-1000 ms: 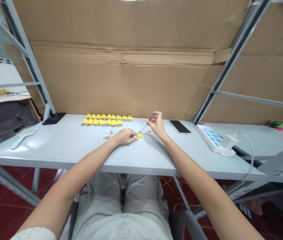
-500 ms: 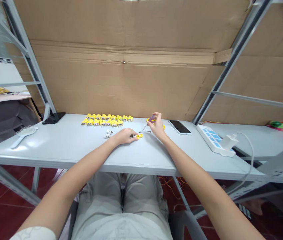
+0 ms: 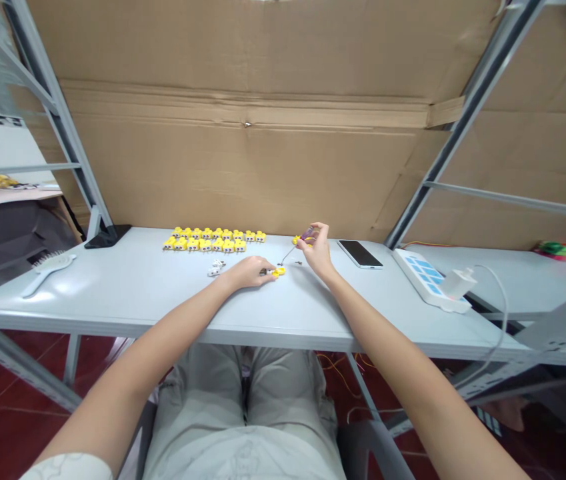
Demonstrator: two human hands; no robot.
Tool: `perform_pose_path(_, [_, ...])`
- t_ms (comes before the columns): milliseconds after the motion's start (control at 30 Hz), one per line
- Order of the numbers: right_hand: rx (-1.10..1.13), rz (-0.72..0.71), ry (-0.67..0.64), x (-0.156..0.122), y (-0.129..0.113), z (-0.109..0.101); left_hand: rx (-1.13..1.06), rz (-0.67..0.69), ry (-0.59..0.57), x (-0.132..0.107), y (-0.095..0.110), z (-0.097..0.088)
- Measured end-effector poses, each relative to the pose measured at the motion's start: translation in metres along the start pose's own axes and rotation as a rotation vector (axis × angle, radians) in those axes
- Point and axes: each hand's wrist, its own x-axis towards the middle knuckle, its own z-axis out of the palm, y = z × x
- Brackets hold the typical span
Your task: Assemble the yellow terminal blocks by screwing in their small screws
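My left hand (image 3: 247,272) rests on the table, its fingertips pinching a small yellow plug part (image 3: 277,272) with a dark metal piece at its end. My right hand (image 3: 317,251) is raised and grips a purple-handled screwdriver (image 3: 307,234), whose thin shaft slants down-left toward the table. A yellow piece (image 3: 295,240) sits just behind those fingers, partly hidden. Tiny dark screws (image 3: 297,263) lie below the shaft. Further left stand rows of several yellow plugs (image 3: 203,241), and small white parts (image 3: 217,268) lie near my left hand.
The pale grey table (image 3: 113,300) has a black phone (image 3: 360,254) right of my hands. Beyond it lie a white-and-blue power strip (image 3: 427,280) with a plugged-in white charger (image 3: 457,283). A white hairbrush (image 3: 47,275) lies at the left. Cardboard and metal shelf posts stand behind.
My right hand has shifted slightly to the right, and the screwdriver handle has moved with it. My left hand and the yellow part it holds have not visibly moved.
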Motion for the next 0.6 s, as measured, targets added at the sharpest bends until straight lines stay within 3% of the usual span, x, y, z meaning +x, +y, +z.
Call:
perform_pose_path(167, [0.069, 0.046, 0.006, -0.003, -0.011, -0.003, 0.005, -0.013, -0.005, 0.000, -0.002, -0.002])
perform_pose_path(600, [0.281, -0.005, -0.115, -0.008, -0.018, 0.001, 0.047, -0.030, 0.015, -0.002, -0.006, -0.003])
